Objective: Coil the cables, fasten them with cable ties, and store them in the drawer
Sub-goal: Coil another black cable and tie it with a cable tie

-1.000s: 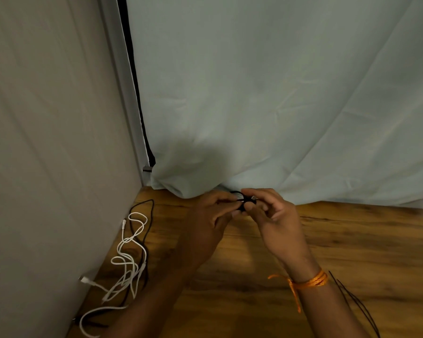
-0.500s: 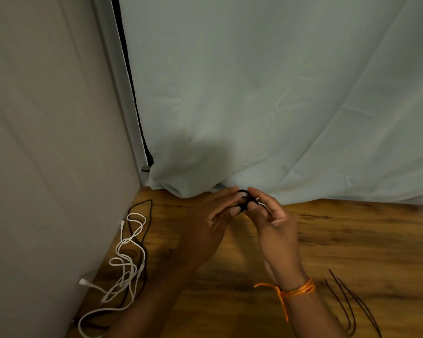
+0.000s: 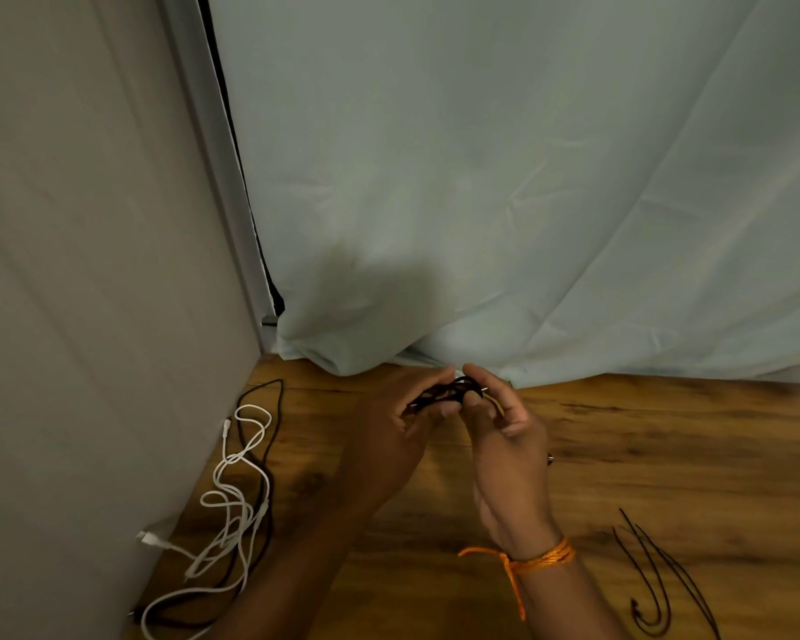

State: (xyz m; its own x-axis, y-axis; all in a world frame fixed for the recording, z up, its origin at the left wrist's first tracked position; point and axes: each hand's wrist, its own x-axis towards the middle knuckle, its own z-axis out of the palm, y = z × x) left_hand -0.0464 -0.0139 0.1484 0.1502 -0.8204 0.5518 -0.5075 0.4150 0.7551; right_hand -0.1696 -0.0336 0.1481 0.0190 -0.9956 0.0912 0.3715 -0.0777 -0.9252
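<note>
Head view, far centre above tabletop (image 3: 666,455): black cable (image 3: 449,394), wound small, now flattened into a tighter bundle than a moment ago; coiling judged nearly complete, tying next. Left hand (image 3: 389,436): fingers clenched on bundle's left end. Right hand (image 3: 504,436): fingers pinching right end. Near right: loose cable ties (image 3: 652,579), untouched. Left, against wall: white cable (image 3: 236,496) tangled over another black cable (image 3: 269,455), uncoiled. Containers: drawer not in sight; contents unknown.

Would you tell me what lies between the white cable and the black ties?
In the head view, both forearms cross it; otherwise bare wooden table between white cable and black ties.
</note>
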